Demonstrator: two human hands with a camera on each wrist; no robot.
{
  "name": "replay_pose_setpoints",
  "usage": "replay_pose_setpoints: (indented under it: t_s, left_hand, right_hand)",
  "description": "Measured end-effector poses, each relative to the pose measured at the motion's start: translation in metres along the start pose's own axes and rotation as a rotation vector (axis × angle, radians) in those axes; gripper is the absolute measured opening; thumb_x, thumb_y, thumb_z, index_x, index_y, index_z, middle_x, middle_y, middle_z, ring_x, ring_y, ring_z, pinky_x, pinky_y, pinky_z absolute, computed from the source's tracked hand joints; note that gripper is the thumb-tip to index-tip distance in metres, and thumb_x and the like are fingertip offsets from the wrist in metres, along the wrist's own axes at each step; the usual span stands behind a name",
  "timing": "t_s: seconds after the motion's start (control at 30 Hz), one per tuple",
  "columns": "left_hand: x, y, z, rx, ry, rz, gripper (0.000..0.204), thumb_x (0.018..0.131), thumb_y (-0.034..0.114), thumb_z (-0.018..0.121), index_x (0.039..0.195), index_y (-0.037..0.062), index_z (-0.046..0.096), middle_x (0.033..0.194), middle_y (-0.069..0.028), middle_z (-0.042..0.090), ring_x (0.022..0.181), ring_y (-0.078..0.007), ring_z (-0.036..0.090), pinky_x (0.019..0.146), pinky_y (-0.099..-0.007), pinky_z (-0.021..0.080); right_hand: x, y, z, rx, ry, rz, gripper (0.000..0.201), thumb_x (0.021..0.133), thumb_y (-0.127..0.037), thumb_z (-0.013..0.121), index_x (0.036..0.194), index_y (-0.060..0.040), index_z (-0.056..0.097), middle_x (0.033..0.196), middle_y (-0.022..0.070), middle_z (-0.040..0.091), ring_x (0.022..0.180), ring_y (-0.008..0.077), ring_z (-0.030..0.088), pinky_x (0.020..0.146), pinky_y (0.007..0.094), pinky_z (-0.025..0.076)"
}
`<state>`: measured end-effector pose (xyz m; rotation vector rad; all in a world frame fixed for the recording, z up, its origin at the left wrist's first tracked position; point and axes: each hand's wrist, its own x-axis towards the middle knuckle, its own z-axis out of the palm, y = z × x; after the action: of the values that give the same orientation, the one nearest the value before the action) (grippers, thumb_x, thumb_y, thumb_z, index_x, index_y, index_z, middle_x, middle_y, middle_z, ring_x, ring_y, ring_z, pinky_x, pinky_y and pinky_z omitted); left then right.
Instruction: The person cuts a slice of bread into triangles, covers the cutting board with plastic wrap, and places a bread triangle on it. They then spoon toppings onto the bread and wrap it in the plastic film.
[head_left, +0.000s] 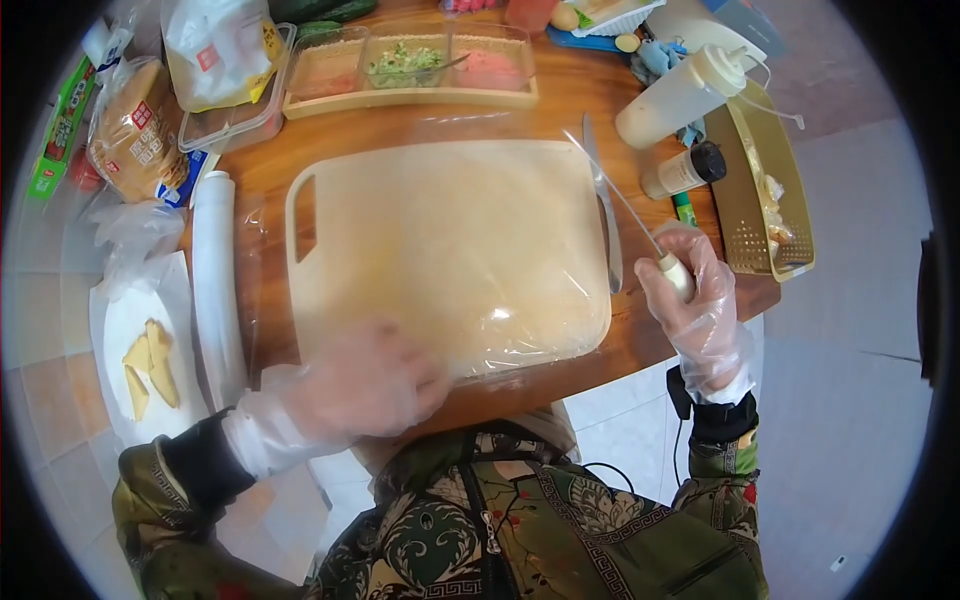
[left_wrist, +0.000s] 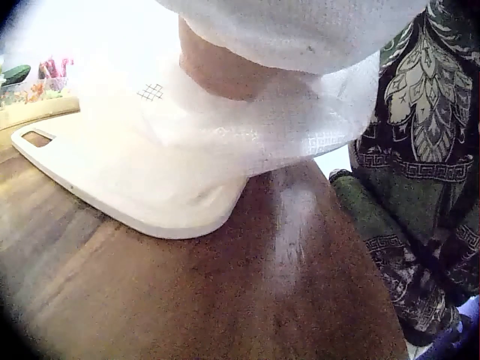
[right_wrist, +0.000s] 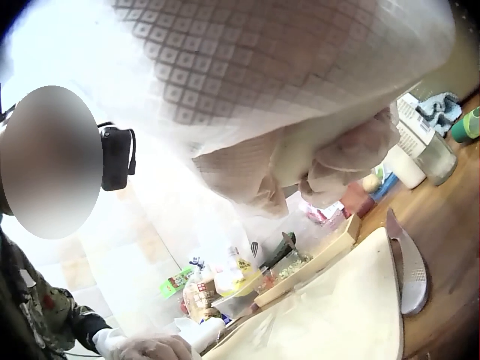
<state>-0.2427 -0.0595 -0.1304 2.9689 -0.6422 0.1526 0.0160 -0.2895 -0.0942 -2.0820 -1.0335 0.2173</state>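
A cream cutting board [head_left: 450, 220] lies on the wooden table, with shiny clear film over its lower part. The left hand [head_left: 350, 390], in a clear plastic glove, is blurred at the board's lower left corner; its fingers look loosely bent and nothing shows in them. At the board's right, the gloved right hand [head_left: 705, 310] grips the white handle of a thin metal blade [head_left: 615, 190], which points up and left. A second knife [head_left: 607, 215] lies along the board's right edge, seen also beside the board in the right wrist view [right_wrist: 410, 266].
Behind the board stands a three-part tray [head_left: 410, 70] with chopped food. A film roll [head_left: 215, 280], bread bag [head_left: 135, 130] and yellow slices on white paper [head_left: 150, 370] are at left. A squeeze bottle [head_left: 675, 100], a seasoning jar [head_left: 680, 172] and a basket [head_left: 750, 240] are at right.
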Motion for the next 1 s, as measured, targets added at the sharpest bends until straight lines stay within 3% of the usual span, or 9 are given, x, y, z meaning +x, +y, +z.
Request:
replay_pose_setpoints:
  t_s: [0.17, 0.4, 0.5, 0.6, 0.67, 0.8, 0.87, 0.93, 1.0]
  left_hand:
    - [0.003, 0.001, 0.007, 0.010, -0.046, 0.002, 0.011, 0.068, 0.020, 0.065, 0.077, 0.0146, 0.061, 0.073, 0.0014, 0.054, 0.076, -0.0186, 0.058, 0.070, -0.0342, 0.048]
    - [-0.002, 0.001, 0.003, -0.037, -0.038, -0.006, 0.010, 0.068, 0.020, 0.064, 0.074, 0.0142, 0.059, 0.073, 0.0011, 0.055, 0.075, -0.0193, 0.058, 0.070, -0.0347, 0.048]
    - [-0.005, 0.002, -0.003, -0.020, -0.093, -0.012, 0.014, 0.073, 0.023, 0.068, 0.077, 0.0142, 0.059, 0.074, 0.0012, 0.055, 0.074, -0.0195, 0.057, 0.070, -0.0356, 0.047]
    - [-0.008, 0.005, -0.008, -0.028, -0.085, -0.025, 0.021, 0.079, 0.031, 0.073, 0.089, 0.0145, 0.065, 0.075, 0.0011, 0.055, 0.074, -0.0188, 0.057, 0.069, -0.0360, 0.045]
    - [-0.008, 0.007, -0.017, -0.115, 0.030, -0.043, 0.037, 0.080, 0.043, 0.077, 0.105, 0.0160, 0.069, 0.077, 0.0011, 0.056, 0.074, -0.0184, 0.056, 0.070, -0.0371, 0.044]
    - [-0.018, 0.008, -0.038, -0.126, -0.079, -0.056, 0.045, 0.079, 0.045, 0.077, 0.113, 0.0171, 0.070, 0.080, 0.0010, 0.058, 0.077, -0.0187, 0.057, 0.071, -0.0383, 0.043]
    - [-0.010, 0.006, -0.042, -0.114, 0.107, -0.125, 0.043, 0.079, 0.044, 0.077, 0.112, 0.0179, 0.071, 0.081, 0.0010, 0.059, 0.079, -0.0197, 0.058, 0.074, -0.0390, 0.044]
    - [0.004, 0.006, -0.038, -0.049, 0.051, -0.194, 0.039, 0.080, 0.040, 0.075, 0.112, 0.0171, 0.071, 0.085, -0.0002, 0.061, 0.082, -0.0206, 0.059, 0.076, -0.0398, 0.045]
    - [0.022, 0.002, -0.030, 0.019, -0.001, -0.266, 0.036, 0.082, 0.036, 0.073, 0.112, 0.0162, 0.071, 0.088, -0.0014, 0.062, 0.085, -0.0214, 0.060, 0.079, -0.0406, 0.046]
  right_hand:
    - [-0.002, 0.002, 0.000, -0.030, -0.007, -0.095, 0.028, 0.087, -0.004, 0.074, 0.107, -0.0003, 0.056, 0.080, 0.0081, 0.066, 0.059, 0.0120, 0.060, 0.057, 0.0279, 0.049]
    - [-0.002, 0.000, -0.001, 0.000, -0.050, -0.081, 0.027, 0.088, -0.004, 0.074, 0.107, -0.0006, 0.055, 0.078, 0.0079, 0.065, 0.060, 0.0139, 0.061, 0.058, 0.0279, 0.050]
    - [0.001, 0.003, -0.001, -0.019, -0.061, -0.112, 0.027, 0.089, -0.003, 0.073, 0.109, 0.0000, 0.056, 0.080, 0.0083, 0.066, 0.062, 0.0142, 0.062, 0.060, 0.0276, 0.051]
    - [0.005, 0.001, -0.002, 0.000, -0.085, -0.087, 0.031, 0.089, -0.003, 0.072, 0.116, 0.0008, 0.056, 0.084, 0.0093, 0.067, 0.067, 0.0149, 0.065, 0.063, 0.0278, 0.052]
    - [0.010, -0.003, -0.006, 0.024, -0.101, -0.047, 0.033, 0.090, -0.002, 0.071, 0.119, 0.0012, 0.057, 0.085, 0.0100, 0.068, 0.070, 0.0155, 0.066, 0.064, 0.0281, 0.053]
    - [0.031, -0.005, -0.010, -0.022, -0.193, -0.251, 0.036, 0.089, 0.000, 0.067, 0.124, 0.0013, 0.056, 0.084, 0.0119, 0.067, 0.068, 0.0247, 0.066, 0.061, 0.0351, 0.052]
    - [0.045, -0.004, -0.008, -0.028, -0.215, -0.304, 0.036, 0.089, 0.000, 0.066, 0.123, 0.0015, 0.056, 0.083, 0.0131, 0.066, 0.067, 0.0293, 0.066, 0.060, 0.0382, 0.052]
    - [0.066, -0.009, 0.003, -0.253, -0.108, -0.675, 0.028, 0.090, -0.006, 0.065, 0.117, -0.0020, 0.057, 0.082, 0.0144, 0.066, 0.066, 0.0352, 0.064, 0.058, 0.0439, 0.050]
    - [0.083, -0.012, 0.011, -0.309, -0.208, -0.643, 0.023, 0.091, -0.008, 0.065, 0.112, -0.0041, 0.056, 0.081, 0.0141, 0.065, 0.067, 0.0354, 0.064, 0.058, 0.0445, 0.050]
